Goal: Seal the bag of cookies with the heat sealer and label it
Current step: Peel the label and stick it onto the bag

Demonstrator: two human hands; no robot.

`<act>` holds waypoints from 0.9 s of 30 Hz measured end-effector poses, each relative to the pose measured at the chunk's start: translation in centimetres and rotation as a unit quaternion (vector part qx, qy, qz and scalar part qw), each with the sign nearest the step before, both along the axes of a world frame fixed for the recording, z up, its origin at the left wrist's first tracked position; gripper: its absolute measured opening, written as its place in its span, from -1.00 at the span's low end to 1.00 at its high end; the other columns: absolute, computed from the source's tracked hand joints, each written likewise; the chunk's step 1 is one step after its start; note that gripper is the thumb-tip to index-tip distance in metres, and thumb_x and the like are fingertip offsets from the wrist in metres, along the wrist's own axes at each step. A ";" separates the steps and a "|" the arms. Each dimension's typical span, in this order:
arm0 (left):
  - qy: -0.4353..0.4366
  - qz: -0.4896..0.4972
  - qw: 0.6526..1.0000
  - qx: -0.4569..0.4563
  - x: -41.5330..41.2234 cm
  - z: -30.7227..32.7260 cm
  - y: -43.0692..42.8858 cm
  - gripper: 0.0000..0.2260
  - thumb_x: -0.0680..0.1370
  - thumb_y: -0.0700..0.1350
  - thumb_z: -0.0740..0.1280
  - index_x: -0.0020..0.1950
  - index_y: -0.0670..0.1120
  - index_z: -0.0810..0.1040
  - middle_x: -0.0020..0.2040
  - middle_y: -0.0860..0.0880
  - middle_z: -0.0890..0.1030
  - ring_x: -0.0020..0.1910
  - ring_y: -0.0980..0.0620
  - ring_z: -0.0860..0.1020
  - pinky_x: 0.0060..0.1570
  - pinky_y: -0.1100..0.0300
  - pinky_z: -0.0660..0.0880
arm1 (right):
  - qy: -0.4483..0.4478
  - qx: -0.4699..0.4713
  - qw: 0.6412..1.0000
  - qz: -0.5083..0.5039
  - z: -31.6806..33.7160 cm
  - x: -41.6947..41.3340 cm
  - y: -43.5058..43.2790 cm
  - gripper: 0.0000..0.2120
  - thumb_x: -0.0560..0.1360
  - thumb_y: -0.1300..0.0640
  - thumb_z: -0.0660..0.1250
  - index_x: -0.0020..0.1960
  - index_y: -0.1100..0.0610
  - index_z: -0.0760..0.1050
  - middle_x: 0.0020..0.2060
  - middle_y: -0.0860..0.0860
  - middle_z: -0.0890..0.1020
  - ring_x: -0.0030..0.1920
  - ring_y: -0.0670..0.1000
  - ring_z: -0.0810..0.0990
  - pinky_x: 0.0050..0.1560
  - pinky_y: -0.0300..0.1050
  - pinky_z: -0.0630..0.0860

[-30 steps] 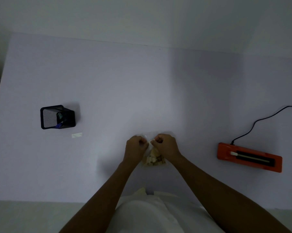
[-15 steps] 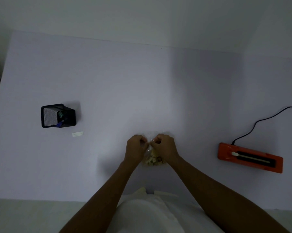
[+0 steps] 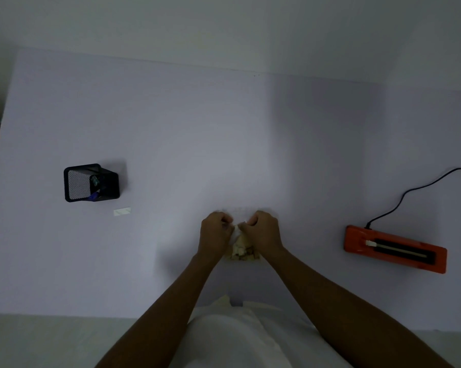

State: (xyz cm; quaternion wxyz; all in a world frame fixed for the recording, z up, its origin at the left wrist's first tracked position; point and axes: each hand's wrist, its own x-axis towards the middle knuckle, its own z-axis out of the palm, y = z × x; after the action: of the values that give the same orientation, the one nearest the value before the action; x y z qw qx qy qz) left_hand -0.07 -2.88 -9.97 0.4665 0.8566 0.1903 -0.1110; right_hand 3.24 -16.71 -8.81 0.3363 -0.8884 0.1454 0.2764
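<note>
A clear bag of cookies lies on the pale table just in front of me, pale cookie pieces showing through it. My left hand and my right hand are both closed on the bag's top, knuckles close together, and they hide most of the opening. An orange heat sealer with a black sealing strip lies far to the right, well apart from my hands. A small white label lies flat on the table to the left.
A black mesh pen holder with pens stands at the left, just behind the label. A black power cord runs from the sealer off the right edge. The table's near edge is close to my body.
Both hands stay pinched on the bag's top in nearly the same spot, with only small finger shifts. The sealer, the label and the pen holder have not moved.
</note>
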 end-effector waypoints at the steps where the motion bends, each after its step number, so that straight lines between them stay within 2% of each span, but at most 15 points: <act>1: 0.001 0.001 1.000 0.000 0.1 0.0 0.0 -0.86 0.36 -0.35 0.47 -0.14 -0.18 0.63 -0.15 -0.08 0.64 -0.17 0.06 0.59 -0.18 0.47 0.46 | -0.002 0.000 1.000 -0.005 0.0 0.0 -0.1 -0.72 0.38 0.12 0.49 -0.33 0.06 0.39 -0.37 -0.02 0.52 -0.37 -0.07 0.48 -0.32 -0.10 0.48; 6: 0.001 0.004 1.000 0.005 0.1 0.3 -0.1 -0.85 0.35 -0.39 0.45 -0.14 -0.20 0.63 -0.15 -0.09 0.63 -0.19 0.10 0.54 -0.19 0.57 0.41 | -0.012 0.012 1.000 -0.024 -0.1 0.1 -0.3 -0.72 0.36 0.20 0.52 -0.33 0.10 0.41 -0.39 -0.07 0.50 -0.40 -0.16 0.43 -0.39 -0.28 0.34; 12: 0.012 -0.002 1.000 0.005 0.1 0.1 -0.1 -0.84 0.37 -0.35 0.47 -0.11 -0.18 0.63 -0.13 -0.09 0.64 -0.17 0.07 0.57 -0.17 0.45 0.46 | -0.020 0.034 0.999 -0.029 0.0 0.0 -0.3 -0.69 0.38 0.32 0.47 -0.32 0.09 0.37 -0.40 -0.08 0.46 -0.40 -0.17 0.39 -0.35 -0.26 0.33; 15: 0.014 0.001 1.000 0.006 0.2 0.2 -0.2 -0.85 0.37 -0.36 0.45 -0.12 -0.18 0.62 -0.13 -0.09 0.64 -0.18 0.08 0.56 -0.18 0.47 0.44 | -0.024 0.046 0.998 -0.031 0.1 -0.1 -0.5 -0.70 0.42 0.32 0.44 -0.31 0.10 0.36 -0.40 -0.07 0.45 -0.40 -0.17 0.37 -0.38 -0.34 0.31; 18: 0.011 0.008 1.000 0.005 0.3 0.1 -0.3 -0.86 0.36 -0.34 0.43 -0.14 -0.16 0.62 -0.15 -0.07 0.64 -0.17 0.02 0.60 -0.16 0.32 0.54 | -0.022 0.063 0.997 -0.047 0.1 -0.2 -0.6 -0.72 0.44 0.25 0.45 -0.28 0.10 0.36 -0.40 -0.06 0.45 -0.40 -0.13 0.37 -0.34 -0.22 0.35; 20: 0.013 0.012 1.000 0.006 0.3 0.0 -0.4 -0.91 0.37 -0.25 0.46 -0.17 -0.13 0.62 -0.19 -0.03 0.63 -0.20 0.05 0.60 -0.17 0.19 0.58 | -0.024 0.076 0.995 -0.066 0.3 -0.2 -0.5 -0.70 0.43 0.17 0.49 -0.28 0.09 0.35 -0.40 -0.05 0.44 -0.41 -0.11 0.37 -0.36 -0.20 0.36; 23: 0.022 0.019 1.000 -0.001 0.3 0.0 -0.6 -0.86 0.37 -0.12 0.52 -0.18 -0.09 0.59 -0.21 0.01 0.60 -0.24 0.10 0.58 -0.22 0.19 0.58 | -0.030 0.072 0.995 -0.057 0.4 -0.2 -0.2 -0.67 0.38 0.14 0.54 -0.27 0.08 0.35 -0.39 -0.05 0.44 -0.41 -0.10 0.37 -0.38 -0.23 0.33; 27: 0.004 0.001 1.000 0.016 0.1 0.2 -0.8 -0.85 0.37 -0.23 0.51 -0.15 -0.13 0.58 -0.18 -0.04 0.60 -0.19 0.03 0.57 -0.18 0.12 0.57 | -0.036 0.057 0.997 -0.042 0.1 -0.2 0.0 -0.66 0.37 0.20 0.53 -0.28 0.08 0.35 -0.39 -0.07 0.43 -0.41 -0.12 0.36 -0.36 -0.22 0.31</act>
State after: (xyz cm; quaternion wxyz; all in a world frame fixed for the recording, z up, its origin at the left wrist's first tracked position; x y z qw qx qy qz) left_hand 0.01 -3.70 -9.78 0.4516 0.8636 0.1947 -0.1112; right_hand 3.05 -16.71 -8.70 0.4029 -0.8703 0.1540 0.2377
